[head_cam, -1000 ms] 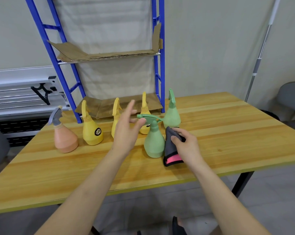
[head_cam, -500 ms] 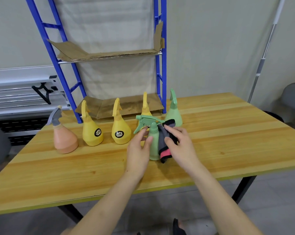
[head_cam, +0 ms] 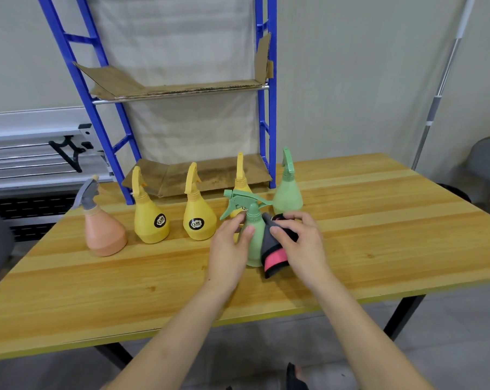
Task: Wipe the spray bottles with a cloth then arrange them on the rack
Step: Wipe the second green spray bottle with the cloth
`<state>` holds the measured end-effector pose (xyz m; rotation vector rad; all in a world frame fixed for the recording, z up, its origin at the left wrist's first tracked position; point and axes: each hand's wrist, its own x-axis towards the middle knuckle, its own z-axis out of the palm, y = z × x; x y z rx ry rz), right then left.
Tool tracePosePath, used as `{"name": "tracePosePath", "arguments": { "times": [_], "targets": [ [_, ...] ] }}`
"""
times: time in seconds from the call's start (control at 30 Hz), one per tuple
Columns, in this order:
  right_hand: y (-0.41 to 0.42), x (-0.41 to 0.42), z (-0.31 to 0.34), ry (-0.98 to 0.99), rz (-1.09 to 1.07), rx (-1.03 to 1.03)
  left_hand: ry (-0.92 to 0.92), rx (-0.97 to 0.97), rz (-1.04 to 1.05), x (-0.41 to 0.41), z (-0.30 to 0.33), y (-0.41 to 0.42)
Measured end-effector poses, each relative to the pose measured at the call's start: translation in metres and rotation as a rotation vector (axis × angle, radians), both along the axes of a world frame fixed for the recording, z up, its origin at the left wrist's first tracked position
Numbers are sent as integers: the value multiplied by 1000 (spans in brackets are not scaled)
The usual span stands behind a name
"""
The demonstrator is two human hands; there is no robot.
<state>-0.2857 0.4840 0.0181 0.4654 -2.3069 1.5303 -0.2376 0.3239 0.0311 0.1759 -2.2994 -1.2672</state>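
Note:
A green spray bottle (head_cam: 252, 235) stands on the wooden table (head_cam: 379, 220) near its middle. My left hand (head_cam: 228, 249) holds its left side, with fingers curled round the body below the trigger. My right hand (head_cam: 300, 243) grips a grey and pink cloth (head_cam: 273, 249) and presses it against the bottle's right side. Behind stand a second green bottle (head_cam: 288, 187), three yellow bottles (head_cam: 149, 218) (head_cam: 197, 213) (head_cam: 240, 175) and a peach bottle with a grey head (head_cam: 103, 226). The blue rack (head_cam: 267, 108) rises at the table's back.
Cardboard sheets line the rack's two shelves (head_cam: 179, 88). A metal pole (head_cam: 441, 88) leans on the wall at the right, with a grey chair (head_cam: 483, 164) beyond the table's right edge. Grey rails (head_cam: 27, 153) run along the wall at the left.
My left hand came down from mid-air and took hold of the green bottle. My right hand brought the cloth up against the bottle's right side.

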Motion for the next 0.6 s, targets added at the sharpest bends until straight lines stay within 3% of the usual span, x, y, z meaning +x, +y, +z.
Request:
{"name": "tracePosePath", "arguments": {
  "times": [0.1, 0.27, 0.47, 0.6],
  "targets": [
    [4, 3, 0, -33, 135, -1, -4, -9, -6, -2, 0, -2],
    [12, 7, -4, 16, 341, 199, -1, -35, -8, -2, -2, -2],
    [5, 9, -10, -87, 128, 3, -37, -73, -31, -2, 3, -6],
    [-9, 9, 6, -86, 119, -139, -51, -82, -38, -2, 4, -8]
  ]
}}
